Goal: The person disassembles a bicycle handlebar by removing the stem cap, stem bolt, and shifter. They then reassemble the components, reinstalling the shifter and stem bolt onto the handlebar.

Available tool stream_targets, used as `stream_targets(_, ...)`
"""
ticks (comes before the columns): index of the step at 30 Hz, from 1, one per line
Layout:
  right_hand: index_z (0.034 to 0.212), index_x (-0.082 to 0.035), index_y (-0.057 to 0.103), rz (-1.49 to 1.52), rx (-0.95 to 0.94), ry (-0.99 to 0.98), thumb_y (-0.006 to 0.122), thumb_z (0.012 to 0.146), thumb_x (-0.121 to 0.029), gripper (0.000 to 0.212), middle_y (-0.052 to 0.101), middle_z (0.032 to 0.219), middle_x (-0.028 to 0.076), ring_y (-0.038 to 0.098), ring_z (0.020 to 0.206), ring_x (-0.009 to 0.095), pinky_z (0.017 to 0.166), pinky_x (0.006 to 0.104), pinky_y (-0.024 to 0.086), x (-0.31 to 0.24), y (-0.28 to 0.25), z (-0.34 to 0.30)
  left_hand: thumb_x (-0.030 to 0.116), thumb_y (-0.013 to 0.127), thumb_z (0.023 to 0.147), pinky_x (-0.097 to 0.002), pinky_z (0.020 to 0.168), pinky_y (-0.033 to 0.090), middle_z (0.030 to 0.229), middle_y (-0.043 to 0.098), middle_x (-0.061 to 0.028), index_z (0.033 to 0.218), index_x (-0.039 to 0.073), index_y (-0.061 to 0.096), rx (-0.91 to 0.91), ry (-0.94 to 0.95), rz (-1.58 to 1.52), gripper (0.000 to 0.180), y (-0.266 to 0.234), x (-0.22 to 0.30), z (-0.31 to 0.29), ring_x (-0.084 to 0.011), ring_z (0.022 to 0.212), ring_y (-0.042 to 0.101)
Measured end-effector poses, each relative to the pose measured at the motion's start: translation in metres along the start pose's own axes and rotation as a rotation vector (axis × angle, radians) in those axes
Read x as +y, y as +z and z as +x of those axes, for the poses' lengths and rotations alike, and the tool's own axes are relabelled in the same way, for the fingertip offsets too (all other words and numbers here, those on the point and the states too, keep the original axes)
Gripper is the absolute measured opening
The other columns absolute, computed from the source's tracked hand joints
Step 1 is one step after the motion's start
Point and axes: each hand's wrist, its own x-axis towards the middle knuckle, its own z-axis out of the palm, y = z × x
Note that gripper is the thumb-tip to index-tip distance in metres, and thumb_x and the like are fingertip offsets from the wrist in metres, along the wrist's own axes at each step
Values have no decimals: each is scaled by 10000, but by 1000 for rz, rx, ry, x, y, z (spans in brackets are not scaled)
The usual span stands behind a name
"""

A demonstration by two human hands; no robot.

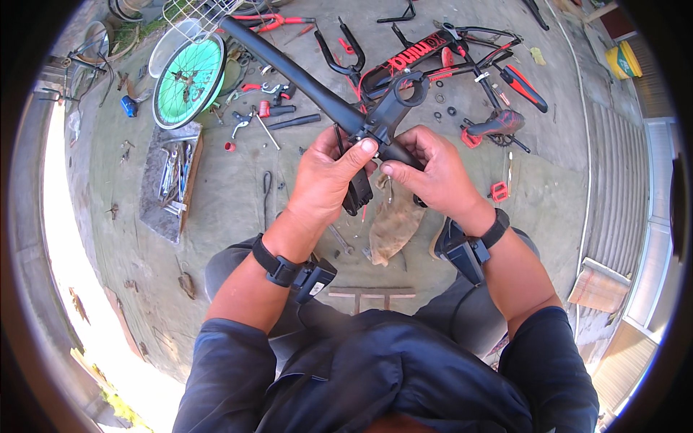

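Note:
A thick black handlebar (299,76) slants from the upper left down into both hands. A black stem (393,108) sits on it near its lower part, its round clamp end pointing away from me. My left hand (321,173) is closed around the bar, thumb pressed near the stem's small bolts. Closed on the bar just right of the stem is my right hand (444,173), thumb beside the clamp. A dark part (358,193) hangs below between the hands; its kind is unclear. The far end of the bar overlaps a wire basket (198,11).
Beyond my hands lie a black and red bicycle frame (415,54), a black fork (345,54) and a green-disc wheel (189,81). A tool tray (162,209) stands left. A wrench (342,240) and brown cloth (393,227) lie near my knees; a red pedal (499,191) is right.

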Motion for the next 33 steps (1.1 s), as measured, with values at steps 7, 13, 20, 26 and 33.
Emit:
stream_targets(7,1032,-13,544,-38,34,-45,804,866,-134,331,599,926,24,558,820,68,712,257,474,2,5,-2,183,807,876,-240,661,505,891,659,-4,1070,40,624,16,46,8,302,1,5,1,-84,748,610)
stream_targets(13,1018,-16,565,-220,-41,-64,805,857,-142,316,603,915,24,565,806,77,694,263,477,-1,-6,0,193,809,873,-240,656,501,893,661,-6,1072,40,635,40,63,3,306,0,7,-1,-87,738,615)
stream_targets(20,995,-12,591,-295,102,-154,836,789,-198,370,608,859,123,601,753,225,695,348,486,-2,2,-1,241,775,899,-273,663,543,893,684,-52,1088,64,617,82,152,-22,304,-9,12,8,-142,729,659)
stream_targets(26,1036,-25,569,-315,-21,-75,818,833,-174,354,631,936,62,613,837,128,746,302,513,-6,-10,-2,246,794,884,-252,686,508,910,680,-30,1097,38,636,102,136,-33,337,-16,19,10,-115,748,628)
stream_targets(33,1082,-16,608,-431,-115,-107,801,847,-252,385,644,970,67,611,900,167,825,326,499,-7,-35,-1,278,793,885,-281,640,528,866,657,-30,1035,63,625,197,199,-71,311,-36,43,18,-127,705,637)
